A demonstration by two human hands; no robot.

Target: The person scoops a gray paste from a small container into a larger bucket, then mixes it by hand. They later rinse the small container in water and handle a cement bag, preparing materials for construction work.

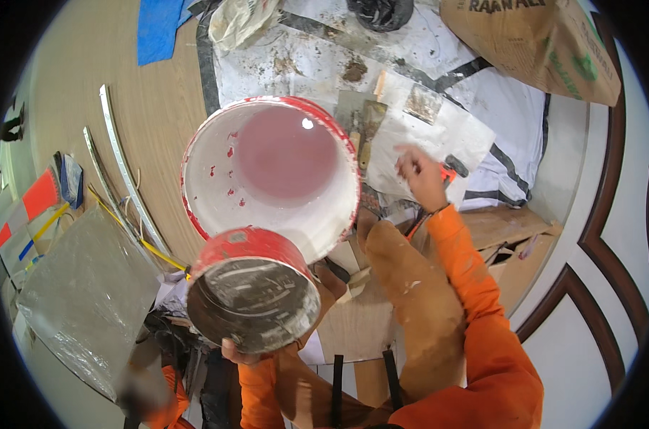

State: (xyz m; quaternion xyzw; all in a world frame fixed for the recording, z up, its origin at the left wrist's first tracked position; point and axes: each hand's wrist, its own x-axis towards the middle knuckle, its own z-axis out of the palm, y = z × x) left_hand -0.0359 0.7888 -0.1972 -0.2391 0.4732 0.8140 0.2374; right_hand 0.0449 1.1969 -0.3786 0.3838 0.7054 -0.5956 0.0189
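My left hand (242,352) grips the lower edge of a small red bucket (256,247), whose grimy dark round base faces me. It is tipped against the near rim of a large red-and-white bucket (196,179). Pinkish liquid (289,154) lies inside the large bucket, and red flecks mark its white wall. To the right, my right hand (421,175) hangs over a pale sheet (467,129), slightly blurred, index finger stretched out and nothing visible in it. Beside it lies an orange-and-black object (450,171). Flat scrapers (371,118) lie between the large bucket and the sheet.
A brown paper sack (539,43) stands at far right on a dirty white tarp (303,64). Metal strips (124,164) and a plastic-wrapped slab (88,293) lie left. Another person's orange sleeve (171,400) shows lower left. A panelled white door (582,343) borders the right.
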